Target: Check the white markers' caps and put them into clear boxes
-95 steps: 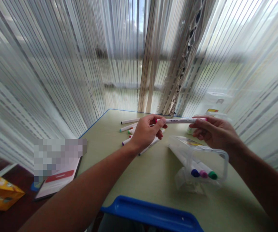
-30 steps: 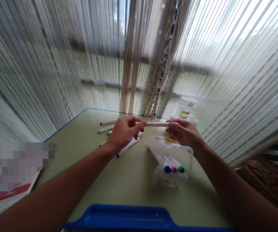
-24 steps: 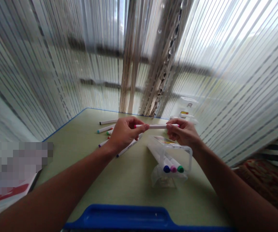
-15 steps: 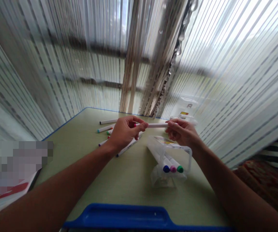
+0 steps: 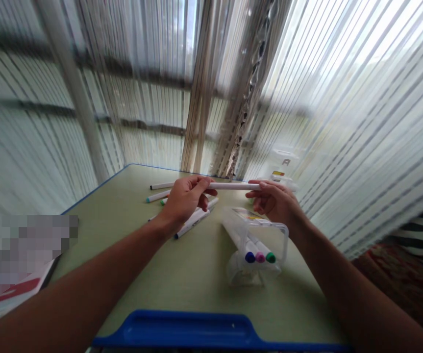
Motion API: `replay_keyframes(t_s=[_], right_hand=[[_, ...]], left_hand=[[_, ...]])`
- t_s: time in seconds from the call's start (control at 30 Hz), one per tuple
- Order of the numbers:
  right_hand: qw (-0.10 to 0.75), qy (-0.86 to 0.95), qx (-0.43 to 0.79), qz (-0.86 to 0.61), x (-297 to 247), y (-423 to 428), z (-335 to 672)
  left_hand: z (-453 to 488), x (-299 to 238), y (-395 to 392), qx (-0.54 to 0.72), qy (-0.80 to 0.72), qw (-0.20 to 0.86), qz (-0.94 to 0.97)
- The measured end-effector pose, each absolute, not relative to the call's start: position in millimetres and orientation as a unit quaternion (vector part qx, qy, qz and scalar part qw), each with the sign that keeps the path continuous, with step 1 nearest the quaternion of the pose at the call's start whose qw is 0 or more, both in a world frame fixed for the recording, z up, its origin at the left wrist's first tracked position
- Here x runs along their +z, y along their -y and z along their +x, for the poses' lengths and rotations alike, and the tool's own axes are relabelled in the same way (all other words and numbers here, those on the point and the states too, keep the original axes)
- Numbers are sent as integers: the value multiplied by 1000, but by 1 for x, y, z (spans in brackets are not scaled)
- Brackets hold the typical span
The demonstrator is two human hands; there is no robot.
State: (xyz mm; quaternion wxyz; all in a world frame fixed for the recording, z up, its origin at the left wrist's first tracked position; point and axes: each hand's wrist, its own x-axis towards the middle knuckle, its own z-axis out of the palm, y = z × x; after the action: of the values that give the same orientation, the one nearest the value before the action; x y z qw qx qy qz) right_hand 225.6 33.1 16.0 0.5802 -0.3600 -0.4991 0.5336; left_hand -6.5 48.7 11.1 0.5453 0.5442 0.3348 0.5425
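Observation:
Above the table, a white marker [image 5: 234, 186] is stretched level between my two hands. My left hand [image 5: 187, 198] pinches its left end, and the fingers cover that tip. At the other end, my right hand [image 5: 275, 198] grips it between thumb and fingers. Just below my right hand lies a clear plastic case [image 5: 286, 245], its near end open. Inside are three markers with blue [image 5: 250, 257], pink [image 5: 260, 257] and green [image 5: 270, 257] ends. Several loose white markers [image 5: 192, 224] lie beside and behind my left hand, partly hidden by it.
The pale green table [image 5: 123, 264] has a blue rim and a blue tray groove [image 5: 185, 324] at its front edge. Behind my right hand stands a clear container [image 5: 285, 164] with a yellow label. String curtains [image 5: 152, 98] hang beyond the table. A blurred-out item [image 5: 20, 255] sits at left.
My left hand has shifted slightly left along the marker and now covers its pink end, with more of the white barrel showing. The view has moved slightly.

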Motion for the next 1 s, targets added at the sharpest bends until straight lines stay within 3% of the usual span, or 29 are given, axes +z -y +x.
replay_keyframes(t_s=[0.4,1.0], right_hand=[[574,516,529,-353,15,-34,227],[578,550,470,-378,12,-33,222]], left_hand=[[-6,14,-49,549,-343,572,503],[-6,12,-43,516,-328,504,610]])
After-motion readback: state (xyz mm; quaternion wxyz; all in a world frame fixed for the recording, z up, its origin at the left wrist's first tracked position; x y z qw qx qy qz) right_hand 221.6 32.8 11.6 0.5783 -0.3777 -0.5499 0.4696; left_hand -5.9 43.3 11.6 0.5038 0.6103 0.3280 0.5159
